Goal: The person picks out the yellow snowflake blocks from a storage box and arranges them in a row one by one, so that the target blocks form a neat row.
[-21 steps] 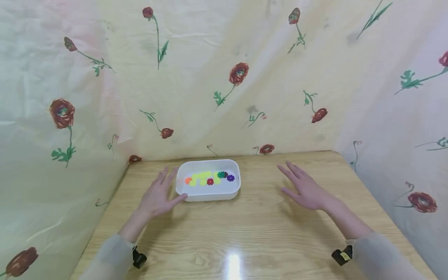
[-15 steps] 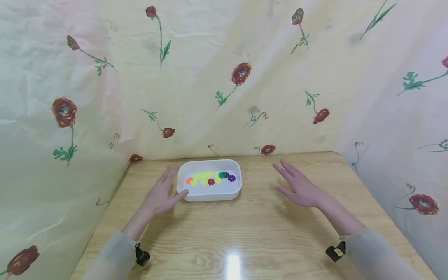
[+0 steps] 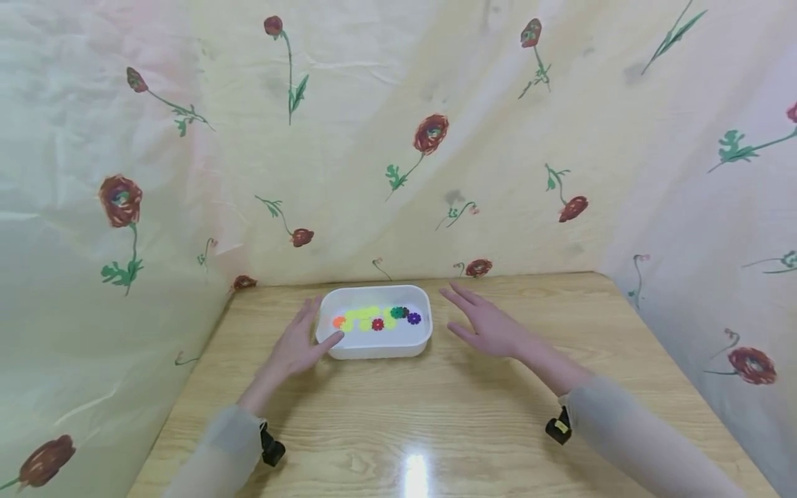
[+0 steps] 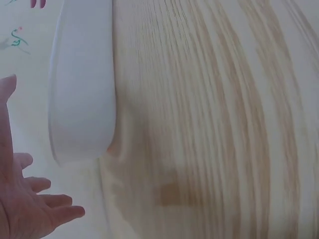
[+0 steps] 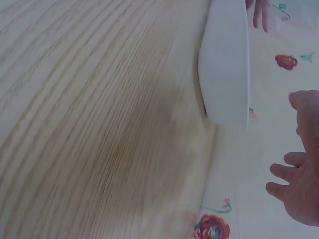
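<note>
A white plastic tub (image 3: 373,351) stands near the table's back edge in the head view. Inside it lie several flower-shaped discs: yellow ones, an orange disc (image 3: 339,322), a red disc (image 3: 377,324), a green disc (image 3: 397,312) and a purple disc (image 3: 414,318). My left hand (image 3: 301,344) is at the tub's left end, fingers spread, its thumb over the near left corner; contact cannot be told. My right hand (image 3: 488,328), fingers straight and apart, hovers a little right of the tub. The left wrist view shows the tub's side (image 4: 84,84) beside the left hand (image 4: 30,199), with nothing gripped.
The tub rests on a wood-grain table (image 3: 398,422). Cloth with a poppy print (image 3: 349,138) hangs behind and along both sides. A small black camera (image 3: 271,449) is strapped to the left wrist, and another camera (image 3: 559,427) to the right.
My right hand has moved left, much closer to the tub. The left hand has shifted slightly right and its thumb now overlaps the tub's corner more. The tub and discs stay in place.
</note>
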### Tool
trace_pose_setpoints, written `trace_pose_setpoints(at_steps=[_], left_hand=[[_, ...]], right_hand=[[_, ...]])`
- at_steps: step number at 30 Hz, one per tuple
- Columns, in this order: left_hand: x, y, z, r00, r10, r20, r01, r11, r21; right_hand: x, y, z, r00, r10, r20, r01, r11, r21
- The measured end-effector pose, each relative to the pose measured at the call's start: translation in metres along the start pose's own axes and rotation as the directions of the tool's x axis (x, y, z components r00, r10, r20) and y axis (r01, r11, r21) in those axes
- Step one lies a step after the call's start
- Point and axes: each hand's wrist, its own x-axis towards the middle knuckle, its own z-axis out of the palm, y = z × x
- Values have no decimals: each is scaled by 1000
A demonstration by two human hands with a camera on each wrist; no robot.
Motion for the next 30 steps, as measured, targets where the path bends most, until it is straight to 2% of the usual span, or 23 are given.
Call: trace_pose_setpoints(at_steps=[3, 7, 11, 19, 26, 30], left_hand=[[7, -2, 9, 1000, -12, -1, 12, 1000, -20], [12, -1, 17, 997, -80, 2, 80, 996, -36], [14, 2, 18, 990, -140, -5, 140, 989, -46], [18, 8, 23, 987, -158, -18, 156, 984, -89], [18, 8, 28, 984, -173, -33, 169, 981, -95], [19, 10, 29, 985, -167, -39, 162, 980, -114]], right_hand=[[12, -6, 7, 1000, -19, -5, 19, 1000, 5], [27, -13, 16, 999, -40, -3, 40, 999, 5], [40, -19, 22, 999, -42, -16, 42, 999, 2], [65, -28, 33, 1000, 5, -1, -5, 1000, 7], [91, -35, 50, 998, -66, 15, 66, 997, -27], [103, -40, 57, 996, -65, 60, 65, 998, -7]])
